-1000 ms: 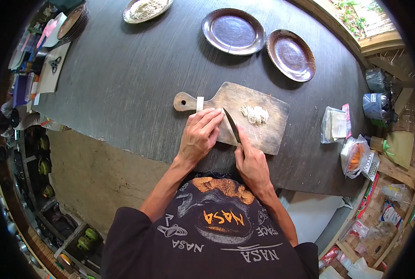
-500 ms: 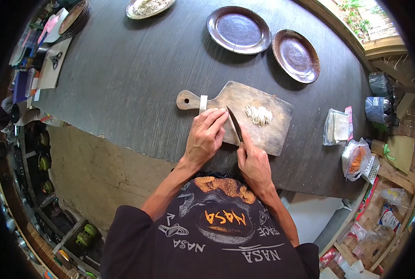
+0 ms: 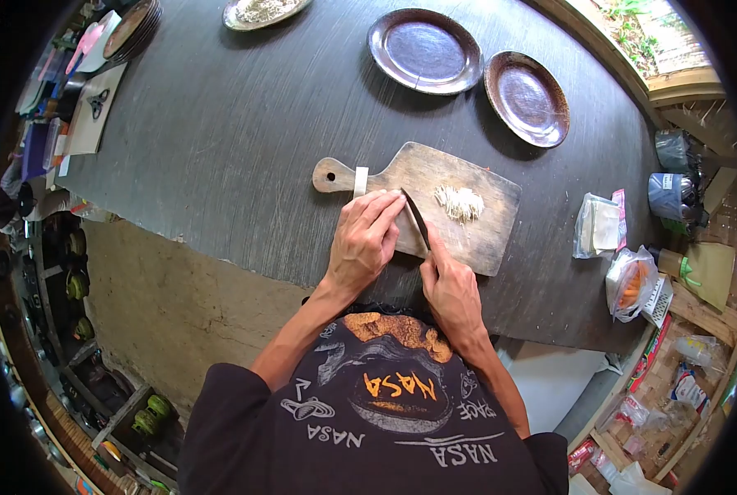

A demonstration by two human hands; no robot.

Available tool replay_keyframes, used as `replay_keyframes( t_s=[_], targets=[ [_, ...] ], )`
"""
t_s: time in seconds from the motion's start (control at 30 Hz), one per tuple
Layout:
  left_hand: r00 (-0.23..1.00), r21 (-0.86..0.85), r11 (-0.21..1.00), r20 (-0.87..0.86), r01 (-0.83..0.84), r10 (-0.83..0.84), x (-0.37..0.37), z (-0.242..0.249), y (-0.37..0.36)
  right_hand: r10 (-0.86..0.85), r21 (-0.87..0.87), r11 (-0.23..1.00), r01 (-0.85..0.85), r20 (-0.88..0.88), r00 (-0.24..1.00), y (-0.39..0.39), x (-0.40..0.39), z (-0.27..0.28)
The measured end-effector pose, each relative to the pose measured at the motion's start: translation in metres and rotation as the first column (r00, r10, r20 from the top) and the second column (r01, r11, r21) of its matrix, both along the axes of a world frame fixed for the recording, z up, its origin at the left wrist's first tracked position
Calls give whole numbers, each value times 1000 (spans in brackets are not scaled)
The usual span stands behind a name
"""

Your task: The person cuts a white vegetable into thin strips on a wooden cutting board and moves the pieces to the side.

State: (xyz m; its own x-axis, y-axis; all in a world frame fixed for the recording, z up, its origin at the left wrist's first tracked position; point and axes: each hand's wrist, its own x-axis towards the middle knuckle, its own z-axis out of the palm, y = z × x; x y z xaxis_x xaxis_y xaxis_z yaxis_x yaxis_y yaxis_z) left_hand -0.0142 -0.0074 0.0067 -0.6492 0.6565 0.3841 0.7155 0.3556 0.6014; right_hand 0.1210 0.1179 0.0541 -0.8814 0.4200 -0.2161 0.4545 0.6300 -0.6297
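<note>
A wooden cutting board (image 3: 488,239) with a handle lies on the dark table. My right hand (image 3: 451,285) is wrapped round a knife (image 3: 416,219), its blade touching or very near the fingertips of my left hand (image 3: 367,235). The fingers of my left hand are pressed together over the board's left part, on a pale piece whose white end (image 3: 361,181) sticks out by the board's handle; the rest is hidden under the fingers. A small heap of thin white strips (image 3: 460,204) lies on the board, right of the blade.
Two brown plates (image 3: 426,51) (image 3: 527,99) stand beyond the board. A dish (image 3: 263,11) of pale shreds is at the top. Packets (image 3: 599,225) and a bag with orange pieces (image 3: 631,285) lie at the right. Scissors (image 3: 98,102) rest on a board at the left.
</note>
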Motion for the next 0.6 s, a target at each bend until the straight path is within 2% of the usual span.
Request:
replay_keyframes(
  t_s=[0.07, 0.27, 0.47, 0.6],
  targets=[
    [1000, -11, 1000, -3, -4, 4, 1, 2, -2, -8, 34, 999, 6, 71, 997, -2, 6, 4],
    [1000, 1, 1000, -6, 29, -29, 1, -4, -5, 32, -11, 999, -32, -44, 999, -1, 18, -4],
    [1000, 2, 1000, -10, 11, -11, 1, -5, -5, 41, 56, 998, -40, -25, 999, -2, 2, -6],
    [1000, 4, 1000, -6, 2, -2, 0, -4, -4, 20, 0, 1000, -20, 3, 1000, -3, -1, -2]
  ],
)
